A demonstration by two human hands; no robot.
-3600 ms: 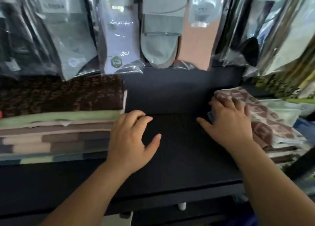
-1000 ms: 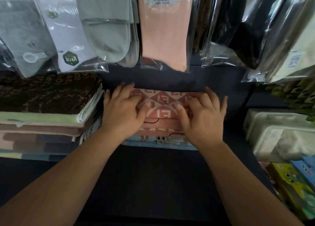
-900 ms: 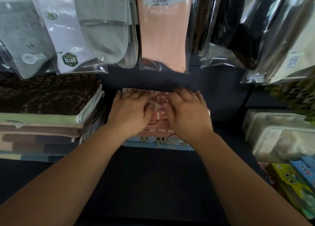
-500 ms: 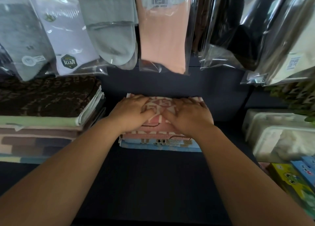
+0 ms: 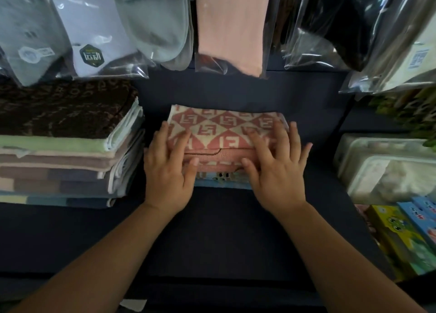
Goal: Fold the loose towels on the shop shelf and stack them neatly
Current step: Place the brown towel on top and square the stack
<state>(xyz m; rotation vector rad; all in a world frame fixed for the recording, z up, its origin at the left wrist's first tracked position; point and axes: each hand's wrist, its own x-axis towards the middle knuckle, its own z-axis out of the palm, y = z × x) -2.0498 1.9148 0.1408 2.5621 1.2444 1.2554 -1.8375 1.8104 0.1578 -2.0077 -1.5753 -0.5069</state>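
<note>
A small stack of folded towels sits mid-shelf, topped by a pink and cream diamond-patterned towel, with a light blue towel at the bottom. My left hand lies flat on the stack's left front corner with straight, spread fingers. My right hand lies flat on the right front corner, fingers spread over the top towel. A taller stack of folded towels, its top one dark brown, stands to the left on the dark shelf.
Packaged socks in clear bags hang above the shelf's back. Clear plastic packs and colourful boxes sit at the right. The dark shelf surface lies bare in front of the small stack.
Both hands have slid from the middle of the top towel outward and toward me, to the stack's front corners. The small stack arrived mid-shelf after the earliest frame.
</note>
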